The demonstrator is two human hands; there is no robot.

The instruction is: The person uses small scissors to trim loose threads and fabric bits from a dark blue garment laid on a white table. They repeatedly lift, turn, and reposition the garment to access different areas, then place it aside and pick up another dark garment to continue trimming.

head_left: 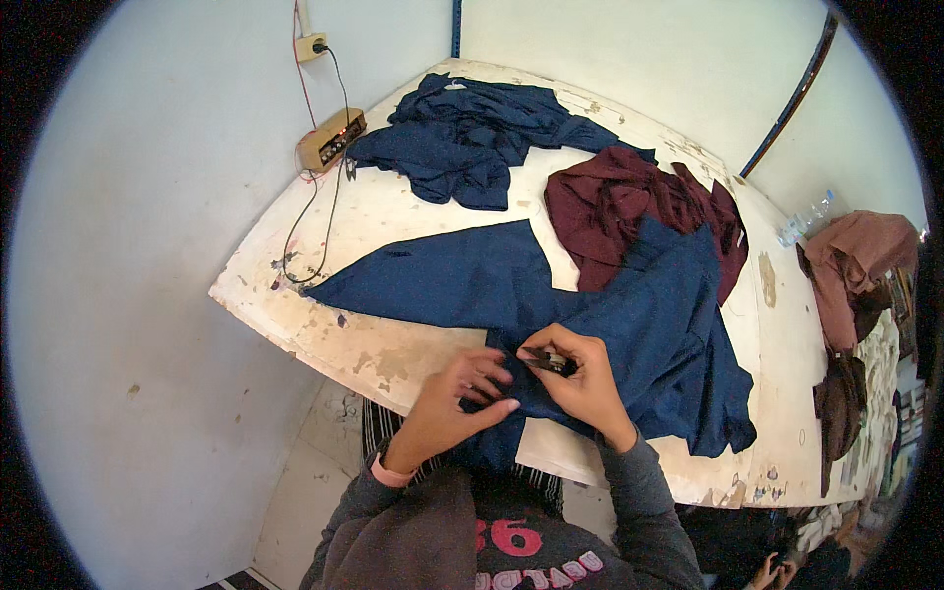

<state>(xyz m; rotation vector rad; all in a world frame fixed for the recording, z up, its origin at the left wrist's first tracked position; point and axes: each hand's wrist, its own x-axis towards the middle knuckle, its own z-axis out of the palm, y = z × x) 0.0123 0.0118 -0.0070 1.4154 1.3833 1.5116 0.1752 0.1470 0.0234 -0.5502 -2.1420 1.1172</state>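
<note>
As right grip [582, 372] holds snips [547, 361], garment [639, 320] underneath, blue

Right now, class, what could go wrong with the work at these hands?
The small dark tool in the right hand, if sharp, could nick the blue garment beneath it or the nearby left hand. Part of that garment hangs over the near edge of the table, so its weight might pull it askew.
</note>
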